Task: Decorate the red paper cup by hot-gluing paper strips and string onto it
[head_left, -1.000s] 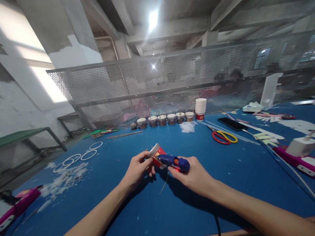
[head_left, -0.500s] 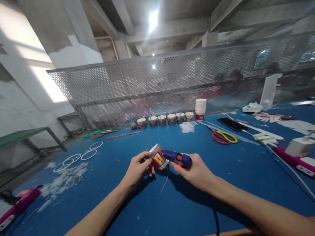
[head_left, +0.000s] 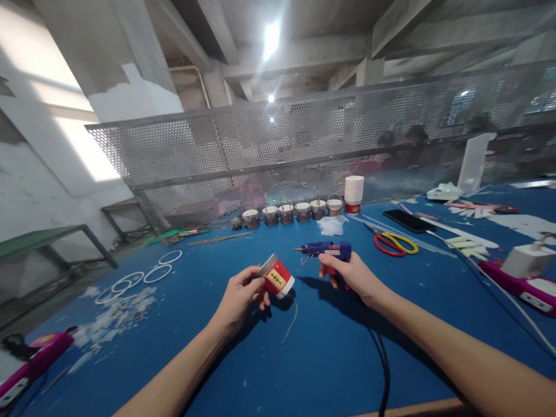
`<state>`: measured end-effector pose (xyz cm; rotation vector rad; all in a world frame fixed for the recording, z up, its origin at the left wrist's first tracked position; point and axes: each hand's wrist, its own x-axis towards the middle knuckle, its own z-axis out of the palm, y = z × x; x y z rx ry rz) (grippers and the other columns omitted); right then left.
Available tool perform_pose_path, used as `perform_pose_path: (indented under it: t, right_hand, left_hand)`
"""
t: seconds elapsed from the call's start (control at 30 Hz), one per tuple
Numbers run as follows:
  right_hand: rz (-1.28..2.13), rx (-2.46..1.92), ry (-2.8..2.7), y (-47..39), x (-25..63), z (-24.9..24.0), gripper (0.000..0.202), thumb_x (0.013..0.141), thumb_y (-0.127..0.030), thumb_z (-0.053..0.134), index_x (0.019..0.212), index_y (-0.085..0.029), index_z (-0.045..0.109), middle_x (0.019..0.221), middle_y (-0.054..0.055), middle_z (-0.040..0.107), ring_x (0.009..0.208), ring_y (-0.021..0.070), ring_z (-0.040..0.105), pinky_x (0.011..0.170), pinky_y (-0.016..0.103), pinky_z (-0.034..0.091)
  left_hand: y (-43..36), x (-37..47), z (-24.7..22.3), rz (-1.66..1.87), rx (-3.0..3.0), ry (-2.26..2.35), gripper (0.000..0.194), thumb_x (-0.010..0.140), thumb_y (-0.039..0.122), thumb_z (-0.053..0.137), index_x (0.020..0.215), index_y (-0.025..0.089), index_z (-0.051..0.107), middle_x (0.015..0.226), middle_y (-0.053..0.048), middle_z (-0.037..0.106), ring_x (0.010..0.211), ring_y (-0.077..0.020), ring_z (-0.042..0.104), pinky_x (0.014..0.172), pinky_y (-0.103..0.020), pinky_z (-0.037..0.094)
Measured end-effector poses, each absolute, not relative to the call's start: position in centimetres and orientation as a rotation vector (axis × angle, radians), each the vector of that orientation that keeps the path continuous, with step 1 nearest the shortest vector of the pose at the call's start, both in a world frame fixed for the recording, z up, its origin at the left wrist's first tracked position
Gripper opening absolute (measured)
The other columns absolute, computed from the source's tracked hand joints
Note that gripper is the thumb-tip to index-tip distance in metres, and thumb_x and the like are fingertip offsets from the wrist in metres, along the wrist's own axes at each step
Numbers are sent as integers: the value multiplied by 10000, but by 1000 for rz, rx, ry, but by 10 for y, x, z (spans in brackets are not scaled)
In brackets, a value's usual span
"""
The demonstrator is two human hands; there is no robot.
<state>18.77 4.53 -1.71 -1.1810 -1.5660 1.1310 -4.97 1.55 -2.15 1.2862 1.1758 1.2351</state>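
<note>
Hands grip red cup; blue glue gun

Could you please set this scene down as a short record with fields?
left hand: holds a red-and-white paper cup, tilted
cord: hangs from the cup's lower end
right hand: grips a blue glue gun, nozzle apart from the cup
surface: blue table
back: six small cups in a row, beside a cup stack
right side: scissors, phone
left side: white rings
</note>
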Motion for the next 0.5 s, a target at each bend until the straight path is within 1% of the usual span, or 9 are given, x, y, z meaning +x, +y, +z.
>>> perform_pose_path:
  t: [0.07,0.17,0.23,0.33,0.4,0.43,0.5]
  right_hand:
    - [990,-1341,-1644,52,189,-23,379,791,-493,522,608,-176,619,557,27,579,482,138,513,439,235,332]
    - [773,-1538,-1793,61,190,-34,350,786,-503,576,647,-188,639,625,52,635,628,204,595,557,277,407]
    - [762,-1585,-1856,65,192,-37,372,790,-548,581,700,-193,647,681,67,672,687,235,628,615,307,440]
    - [767,-1511,-1771,66,200,-33,412,782,-582,588,862,-184,656,829,96,709,775,251,654,687,343,485]
    - [583,-1374,-1620,61,205,-25,412,789,-550,590,964,-181,642,957,113,698,872,255,646,749,366,495]
    - [461,-1278,-1560,57,206,-20,385,804,-517,581,991,-184,632,989,110,686,895,249,637,768,368,493]
    - [280,-1074,-1543,45,200,-12,284,848,-428,550,990,-193,620,961,85,673,845,214,626,753,344,493]
  left_hand:
    - [15,-50,-21,1245,1315,1211,220,701,314,641,828,135,631,480,-2,618,421,-113,551,426,-212,420]
    - [16,-50,-22,1260,1363,1273,241,719,348,650,823,131,643,473,-8,615,420,-117,547,436,-219,429]
    - [16,-50,-22,1275,1374,1298,258,719,368,658,824,132,648,479,-12,620,427,-125,556,439,-227,438]
    - [16,-50,-22,1290,1384,1324,270,723,390,656,818,137,653,476,-10,617,423,-131,560,438,-232,444]
    - [15,-49,-21,1301,1390,1344,264,721,389,649,808,139,656,458,-2,604,407,-127,547,427,-228,433]
    - [14,-48,-20,1303,1394,1356,259,720,384,643,804,139,659,449,2,597,396,-122,535,422,-225,423]
    - [11,-45,-18,1305,1403,1372,252,718,371,632,800,136,667,435,6,587,379,-112,511,418,-221,406]
